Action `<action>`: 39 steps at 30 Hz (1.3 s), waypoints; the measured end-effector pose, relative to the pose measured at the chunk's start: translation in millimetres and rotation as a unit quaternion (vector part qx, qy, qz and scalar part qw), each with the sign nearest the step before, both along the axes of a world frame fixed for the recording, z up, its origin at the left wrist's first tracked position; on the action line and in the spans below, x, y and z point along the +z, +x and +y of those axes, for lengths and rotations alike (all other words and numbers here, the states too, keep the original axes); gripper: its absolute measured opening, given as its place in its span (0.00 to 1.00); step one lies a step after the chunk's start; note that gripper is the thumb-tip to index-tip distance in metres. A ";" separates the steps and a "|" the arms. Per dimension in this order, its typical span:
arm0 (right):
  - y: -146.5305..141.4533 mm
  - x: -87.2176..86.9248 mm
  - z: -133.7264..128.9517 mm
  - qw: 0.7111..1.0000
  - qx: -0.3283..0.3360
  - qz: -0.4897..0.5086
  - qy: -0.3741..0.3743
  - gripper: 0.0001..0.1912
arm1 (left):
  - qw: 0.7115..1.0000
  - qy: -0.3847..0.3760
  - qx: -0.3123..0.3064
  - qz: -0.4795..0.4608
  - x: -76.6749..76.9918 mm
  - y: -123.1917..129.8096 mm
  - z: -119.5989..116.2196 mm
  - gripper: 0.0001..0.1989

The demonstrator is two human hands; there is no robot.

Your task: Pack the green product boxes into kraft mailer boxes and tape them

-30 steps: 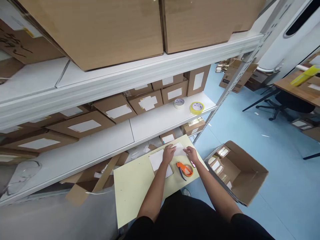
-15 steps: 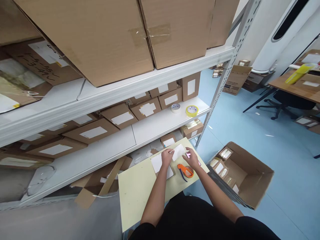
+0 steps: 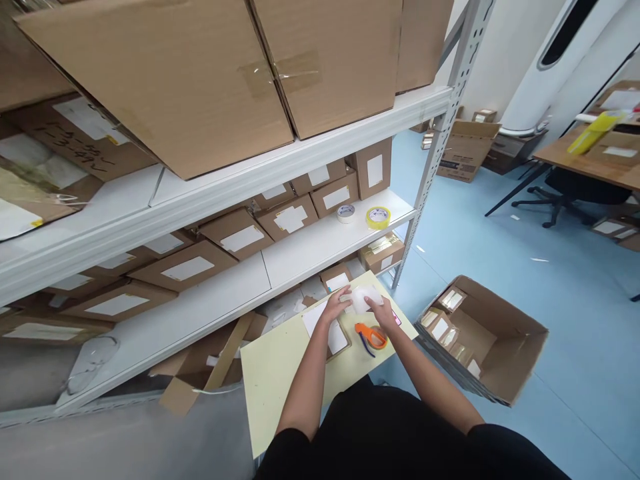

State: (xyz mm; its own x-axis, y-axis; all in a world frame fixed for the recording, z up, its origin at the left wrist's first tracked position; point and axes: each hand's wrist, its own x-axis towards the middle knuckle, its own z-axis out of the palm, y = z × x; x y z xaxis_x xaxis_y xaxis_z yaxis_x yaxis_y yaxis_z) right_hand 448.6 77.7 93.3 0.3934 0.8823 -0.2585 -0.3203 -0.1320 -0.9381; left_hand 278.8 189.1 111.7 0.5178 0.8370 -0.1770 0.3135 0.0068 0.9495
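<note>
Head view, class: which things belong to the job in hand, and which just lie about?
Probably with the job:
white sheet, in the right hand, left hand beside it
orange tool on the table

Probably lying about:
white tape roll on the shelf
yellow tape roll
office chair

Pale-yellow table (image 3: pixel 277 380) beside a loaded white rack, above blue floor (image 3: pixel 575 293).
On the table, a white-topped flat piece with a brown edge (image 3: pixel 338 341), an orange tool with a blue part (image 3: pixel 370 334) just beside it, and a pink-edged item (image 3: pixel 397 319), partly hidden; on the middle shelf (image 3: pixel 305 257), a row of labelled brown cartons (image 3: pixel 186 269), a white tape roll (image 3: pixel 346 213) and a yellow tape roll (image 3: pixel 378 217), near each other; on the upper shelf (image 3: pixel 210 197), large cartons (image 3: pixel 165 80); on the floor, white scraps (image 3: pixel 539 259) and, farther off, an open carton (image 3: pixel 463 157).
</note>
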 end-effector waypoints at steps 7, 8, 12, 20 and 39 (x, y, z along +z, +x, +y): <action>48.3 -0.2 -4.8 0.998 -0.054 0.029 -0.032 0.25 | 0.992 -0.038 -0.088 0.085 -14.4 -1.0 15.5 0.24; 55.2 -0.6 -5.1 0.998 -0.051 0.022 -0.037 0.26 | 0.992 -0.036 -0.093 0.083 -13.3 -2.1 18.3 0.24; 66.4 -5.5 -2.7 0.998 -0.038 0.014 -0.048 0.27 | 0.994 -0.015 -0.092 0.060 -8.4 -4.0 29.1 0.22; 49.6 -26.0 9.7 0.980 -0.180 0.056 -0.059 0.26 | 0.999 -0.011 -0.039 0.011 -10.1 15.1 28.0 0.21; 14.2 52.0 0.3 0.994 0.090 0.046 0.046 0.19 | 0.997 -0.033 0.033 -0.065 40.9 -35.0 -26.0 0.26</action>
